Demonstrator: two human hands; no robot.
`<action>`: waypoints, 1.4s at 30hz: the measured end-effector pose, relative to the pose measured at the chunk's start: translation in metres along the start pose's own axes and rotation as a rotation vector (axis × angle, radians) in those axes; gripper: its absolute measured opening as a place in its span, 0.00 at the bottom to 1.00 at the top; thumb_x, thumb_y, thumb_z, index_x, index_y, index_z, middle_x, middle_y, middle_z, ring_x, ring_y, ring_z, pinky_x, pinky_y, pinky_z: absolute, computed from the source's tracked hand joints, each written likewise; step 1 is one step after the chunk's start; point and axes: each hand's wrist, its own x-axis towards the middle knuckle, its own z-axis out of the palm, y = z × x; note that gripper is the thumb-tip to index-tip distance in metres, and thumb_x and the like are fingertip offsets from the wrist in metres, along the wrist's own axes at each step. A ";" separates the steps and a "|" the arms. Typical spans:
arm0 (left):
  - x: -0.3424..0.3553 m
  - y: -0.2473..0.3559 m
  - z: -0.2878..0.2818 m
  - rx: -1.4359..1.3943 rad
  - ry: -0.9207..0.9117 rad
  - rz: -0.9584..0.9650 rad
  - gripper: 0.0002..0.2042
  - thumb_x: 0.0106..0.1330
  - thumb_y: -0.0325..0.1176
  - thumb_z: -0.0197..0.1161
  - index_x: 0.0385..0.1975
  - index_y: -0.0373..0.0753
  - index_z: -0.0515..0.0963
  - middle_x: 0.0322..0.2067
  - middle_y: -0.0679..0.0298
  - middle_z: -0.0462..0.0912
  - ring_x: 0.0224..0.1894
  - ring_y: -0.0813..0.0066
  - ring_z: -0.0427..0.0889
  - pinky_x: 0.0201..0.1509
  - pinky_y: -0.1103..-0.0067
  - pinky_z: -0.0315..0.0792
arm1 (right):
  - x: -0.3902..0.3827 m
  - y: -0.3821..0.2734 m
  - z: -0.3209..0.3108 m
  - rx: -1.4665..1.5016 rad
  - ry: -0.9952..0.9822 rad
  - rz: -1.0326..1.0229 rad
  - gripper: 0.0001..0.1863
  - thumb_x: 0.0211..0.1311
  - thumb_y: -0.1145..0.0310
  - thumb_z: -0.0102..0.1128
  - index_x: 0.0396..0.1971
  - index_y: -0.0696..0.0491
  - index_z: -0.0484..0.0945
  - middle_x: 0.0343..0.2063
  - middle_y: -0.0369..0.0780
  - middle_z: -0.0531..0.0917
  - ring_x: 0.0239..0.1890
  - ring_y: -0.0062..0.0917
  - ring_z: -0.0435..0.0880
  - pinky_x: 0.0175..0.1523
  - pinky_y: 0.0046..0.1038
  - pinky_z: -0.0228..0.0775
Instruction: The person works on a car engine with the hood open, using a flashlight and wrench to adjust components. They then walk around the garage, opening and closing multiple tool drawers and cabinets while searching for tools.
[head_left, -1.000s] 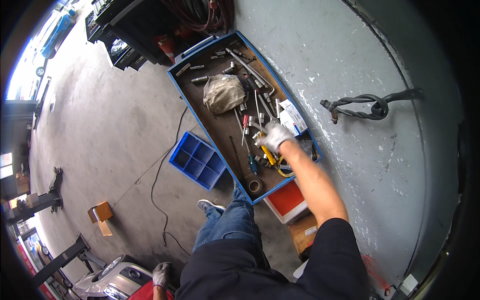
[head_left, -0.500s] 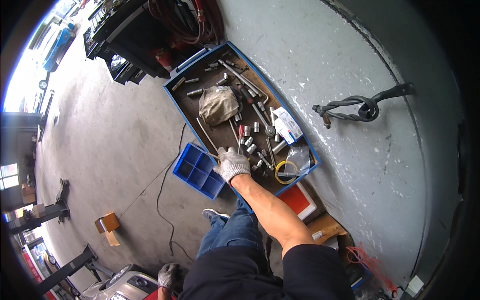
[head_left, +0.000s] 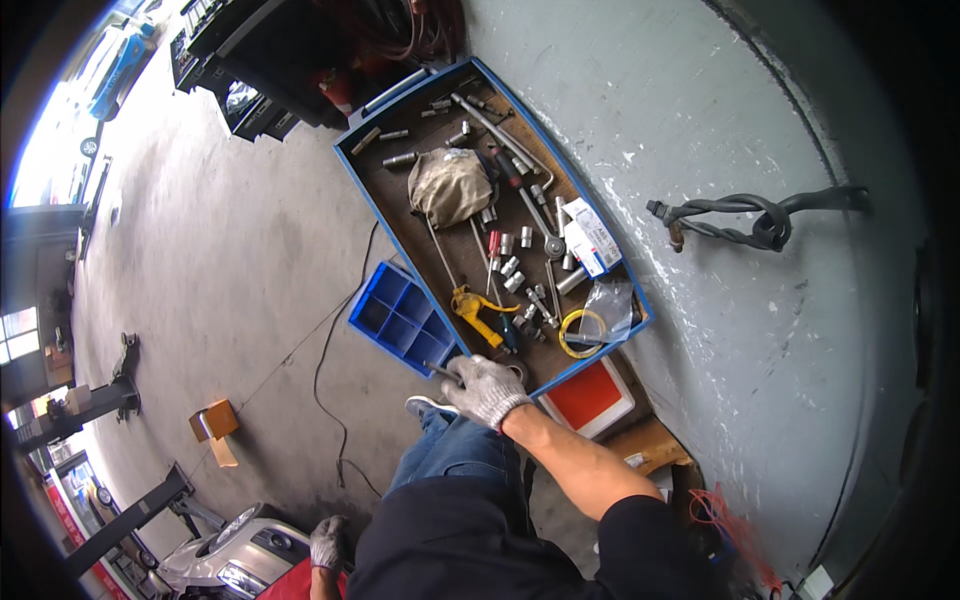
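Observation:
My right hand, in a pale knit glove, is closed on a thin dark metal piece at the lower-left corner of the blue-edged tray, partly over a tape roll. The tray holds several silver sockets, a ratchet, screwdrivers, rods, a crumpled cloth, a yellow blow gun, a white box, a clear bag and a yellow ring. My left hand, also gloved, hangs low beside my body with curled fingers; what it holds, if anything, is hidden.
A divided blue bin lies left of the tray, a red-and-white container below it. Also around are a black tool cart, hoses, a grey wall, a cord and cardboard box on the floor, a lift post and cars.
My right hand has moved left, then down to the tray's near corner, now with a dark piece in it. The yellow blow gun now lies further left, uncovered.

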 end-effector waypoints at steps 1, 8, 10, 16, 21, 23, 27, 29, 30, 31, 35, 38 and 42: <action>0.007 -0.005 -0.001 0.048 0.040 0.041 0.14 0.66 0.41 0.59 0.39 0.37 0.83 0.21 0.67 0.79 0.21 0.80 0.74 0.24 0.79 0.68 | -0.007 0.010 0.009 0.013 -0.033 -0.065 0.20 0.64 0.52 0.53 0.44 0.53 0.77 0.41 0.50 0.82 0.46 0.46 0.82 0.51 0.42 0.75; 0.004 0.036 -0.009 0.068 0.005 0.042 0.15 0.69 0.42 0.58 0.44 0.37 0.82 0.37 0.61 0.85 0.35 0.74 0.81 0.42 0.80 0.74 | -0.019 0.003 0.027 -0.143 -0.402 -0.025 0.26 0.63 0.52 0.52 0.55 0.52 0.72 0.48 0.53 0.80 0.51 0.46 0.80 0.57 0.42 0.72; 0.008 0.054 -0.018 0.039 0.026 0.038 0.14 0.70 0.40 0.58 0.45 0.37 0.79 0.25 0.63 0.81 0.23 0.76 0.78 0.27 0.78 0.73 | -0.009 -0.004 0.032 -0.169 -0.366 0.001 0.25 0.62 0.54 0.51 0.55 0.52 0.71 0.50 0.54 0.79 0.52 0.47 0.80 0.58 0.42 0.72; 0.073 0.044 -0.080 -0.133 -0.046 0.035 0.17 0.70 0.37 0.55 0.51 0.34 0.76 0.32 0.59 0.82 0.28 0.74 0.81 0.32 0.77 0.78 | 0.055 -0.071 0.027 -0.204 -0.331 -0.168 0.25 0.60 0.56 0.48 0.56 0.50 0.72 0.50 0.53 0.79 0.52 0.51 0.78 0.59 0.45 0.70; 0.160 0.066 -0.119 -0.215 -0.037 0.114 0.15 0.69 0.37 0.57 0.48 0.33 0.79 0.35 0.58 0.84 0.30 0.71 0.84 0.35 0.75 0.80 | 0.110 -0.109 0.028 -0.116 -0.284 -0.179 0.28 0.63 0.55 0.49 0.62 0.48 0.69 0.53 0.54 0.78 0.56 0.47 0.76 0.62 0.41 0.67; 0.181 0.067 -0.148 -0.080 0.017 0.079 0.14 0.67 0.37 0.59 0.44 0.33 0.82 0.34 0.59 0.84 0.29 0.71 0.84 0.34 0.73 0.79 | 0.139 -0.128 0.043 -0.131 -0.351 -0.193 0.29 0.64 0.54 0.49 0.64 0.47 0.67 0.52 0.53 0.79 0.57 0.47 0.76 0.62 0.40 0.67; 0.333 -0.019 -0.187 -0.190 -0.228 0.087 0.13 0.69 0.41 0.54 0.44 0.42 0.79 0.29 0.60 0.83 0.25 0.70 0.80 0.28 0.72 0.75 | 0.166 -0.227 0.062 -0.079 -0.134 -0.088 0.21 0.57 0.54 0.63 0.46 0.51 0.81 0.42 0.45 0.84 0.44 0.40 0.84 0.50 0.34 0.75; 0.350 0.016 -0.249 -0.125 -0.306 0.001 0.13 0.66 0.42 0.58 0.41 0.40 0.80 0.22 0.61 0.81 0.21 0.70 0.79 0.25 0.73 0.74 | 0.180 -0.305 0.074 -0.041 -0.089 0.086 0.24 0.58 0.48 0.64 0.46 0.51 0.81 0.41 0.46 0.85 0.46 0.36 0.84 0.54 0.33 0.73; 0.380 0.034 -0.275 0.173 -0.384 0.094 0.13 0.66 0.41 0.60 0.43 0.39 0.79 0.23 0.60 0.82 0.22 0.70 0.79 0.26 0.73 0.74 | 0.199 -0.284 0.106 0.022 0.069 -0.060 0.24 0.63 0.47 0.59 0.44 0.54 0.80 0.32 0.44 0.85 0.34 0.32 0.85 0.40 0.32 0.78; 0.381 0.047 -0.307 -0.129 -0.304 -0.049 0.15 0.65 0.40 0.61 0.46 0.39 0.78 0.26 0.59 0.83 0.24 0.68 0.80 0.29 0.73 0.76 | 0.218 -0.336 0.105 -0.023 -0.062 0.086 0.25 0.64 0.46 0.55 0.48 0.52 0.79 0.40 0.48 0.83 0.43 0.40 0.82 0.49 0.36 0.73; 0.494 0.074 -0.403 -0.567 -0.250 -0.035 0.13 0.68 0.32 0.57 0.48 0.34 0.76 0.29 0.58 0.81 0.24 0.66 0.80 0.31 0.71 0.79 | 0.288 -0.479 0.131 -0.116 -0.260 0.019 0.29 0.66 0.44 0.49 0.47 0.56 0.79 0.43 0.54 0.82 0.51 0.48 0.79 0.55 0.41 0.70; 0.526 0.162 -0.463 -0.613 -0.167 0.079 0.15 0.66 0.28 0.57 0.52 0.34 0.73 0.32 0.58 0.81 0.27 0.66 0.81 0.33 0.71 0.82 | 0.335 -0.529 0.151 -0.203 -0.221 -0.210 0.24 0.66 0.52 0.48 0.51 0.55 0.77 0.47 0.53 0.82 0.54 0.47 0.78 0.58 0.41 0.70; 0.567 0.240 -0.495 -0.659 -0.275 0.218 0.17 0.64 0.24 0.59 0.53 0.34 0.74 0.38 0.56 0.80 0.33 0.65 0.83 0.39 0.71 0.82 | 0.401 -0.581 0.151 -0.107 -0.128 -0.278 0.22 0.64 0.58 0.49 0.53 0.55 0.76 0.48 0.52 0.81 0.54 0.46 0.78 0.59 0.40 0.69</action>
